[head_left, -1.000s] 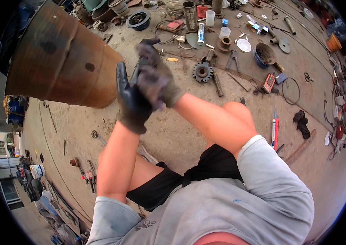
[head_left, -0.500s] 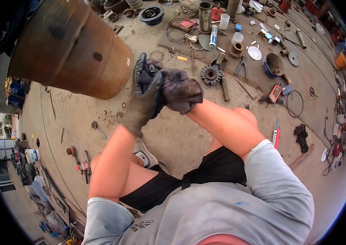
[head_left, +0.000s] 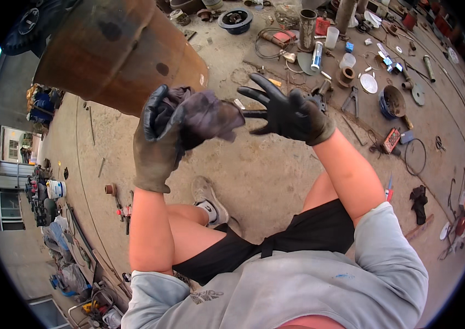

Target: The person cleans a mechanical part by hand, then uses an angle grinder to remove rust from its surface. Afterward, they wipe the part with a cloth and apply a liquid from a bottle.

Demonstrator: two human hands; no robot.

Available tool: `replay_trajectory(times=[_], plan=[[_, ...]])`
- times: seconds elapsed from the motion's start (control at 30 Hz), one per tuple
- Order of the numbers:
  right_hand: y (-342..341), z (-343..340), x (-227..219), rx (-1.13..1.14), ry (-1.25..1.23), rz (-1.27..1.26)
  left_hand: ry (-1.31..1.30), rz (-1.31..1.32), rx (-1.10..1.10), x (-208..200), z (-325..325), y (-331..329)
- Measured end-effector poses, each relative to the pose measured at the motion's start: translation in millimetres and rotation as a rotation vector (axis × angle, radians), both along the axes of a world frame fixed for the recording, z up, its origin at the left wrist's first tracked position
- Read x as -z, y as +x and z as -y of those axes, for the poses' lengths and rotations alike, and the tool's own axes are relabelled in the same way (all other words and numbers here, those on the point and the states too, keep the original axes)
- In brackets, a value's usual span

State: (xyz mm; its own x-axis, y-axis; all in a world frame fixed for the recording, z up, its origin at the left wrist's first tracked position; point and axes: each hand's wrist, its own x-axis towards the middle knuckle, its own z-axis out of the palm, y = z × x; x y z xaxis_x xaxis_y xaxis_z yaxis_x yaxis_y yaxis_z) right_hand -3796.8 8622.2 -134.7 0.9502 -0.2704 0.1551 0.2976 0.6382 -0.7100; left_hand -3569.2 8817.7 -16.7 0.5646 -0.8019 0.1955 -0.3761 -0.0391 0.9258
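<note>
My left hand (head_left: pixel 158 145), in a dark glove with a grey cuff, grips a crumpled dark grey-purple rag (head_left: pixel 210 116) with black stains. The rag bulges out to the right of the fingers. Just right of it is my right hand (head_left: pixel 292 112), in a matching black-coated glove, its fingers spread wide and pointing left. One of its fingertips reaches the rag's right end; whether it touches, I cannot tell. Behind the right hand, a metal gear is mostly covered.
A rusty drum (head_left: pixel 128 49) stands at the upper left, close beyond my left hand. Across the floor to the upper right lie a blue-and-white tube (head_left: pixel 317 56), pliers (head_left: pixel 350 102), a bowl (head_left: pixel 391 102) and a red meter (head_left: pixel 391 140). A dark glove (head_left: pixel 419 204) lies farther right.
My hands have come apart. The right hand has let go of the rag, moved right and spread its fingers, while the left, still holding the rag, has shifted left. The view has also shifted.
</note>
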Motion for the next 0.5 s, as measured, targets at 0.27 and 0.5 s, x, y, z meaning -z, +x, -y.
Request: replay_trajectory(times=[0.27,0.5], plan=[[23.9,-32.7,-17.8,0.117,-0.183,-0.137,-0.093,-0.865,0.416,-17.9,-10.3,3.0],[17.9,-23.6,-9.8,0.036,0.046,0.044,-0.149,-0.866,0.503,-11.9,-12.2,10.7]])
